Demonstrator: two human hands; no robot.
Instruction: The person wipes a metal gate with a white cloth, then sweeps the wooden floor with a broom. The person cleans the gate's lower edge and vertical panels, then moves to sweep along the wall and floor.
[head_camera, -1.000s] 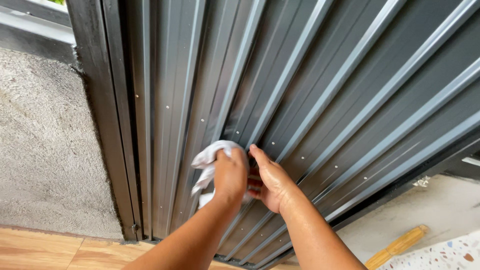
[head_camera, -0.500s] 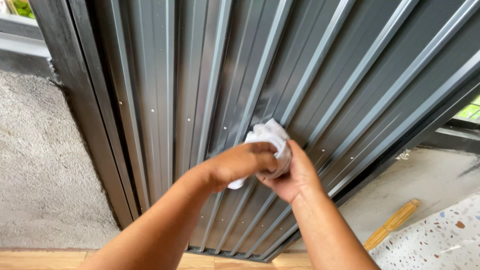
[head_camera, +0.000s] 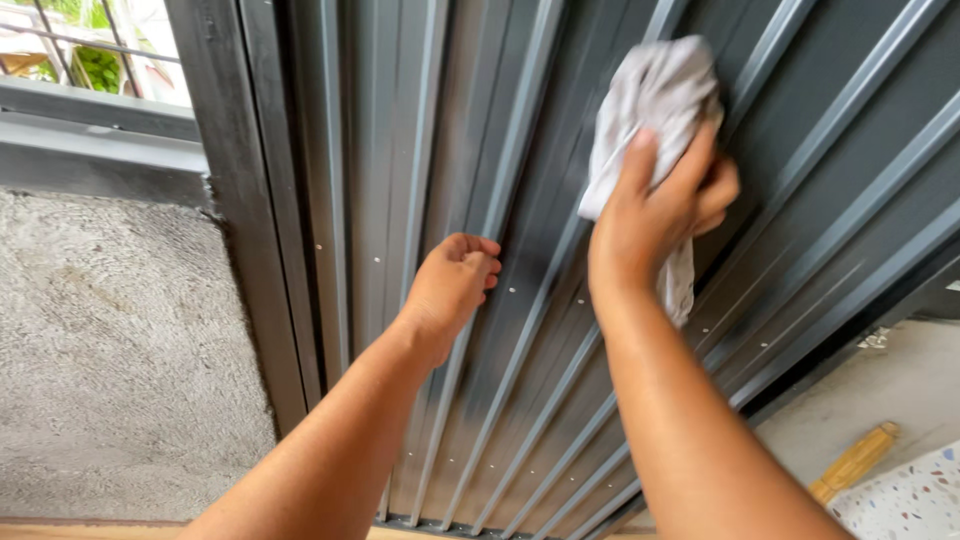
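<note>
the right hand (head_camera: 655, 205) grips a crumpled pale cloth (head_camera: 650, 95), fingers wrapped over it and pressing it flat against the dark ribbed metal door (head_camera: 800, 150). a loose tail of the cloth hangs down past the wrist. the left hand (head_camera: 452, 285) holds nothing; its fingers are curled into a loose fist, knuckles resting on the door lower down and to the left. so the cloth lies up and to the right of the left hand, well apart from it, and only the right hand has it. the door's ribs run lengthwise from the bottom edge upward, fanning toward the upper right, and the cloth sits across one of them. left of the door stands a dark frame (head_camera: 240, 200), then a rough grey wall (head_camera: 110, 340). at lower right, a yellow broom handle (head_camera: 850, 465) lies on the floor (head_camera: 900, 390).
</note>
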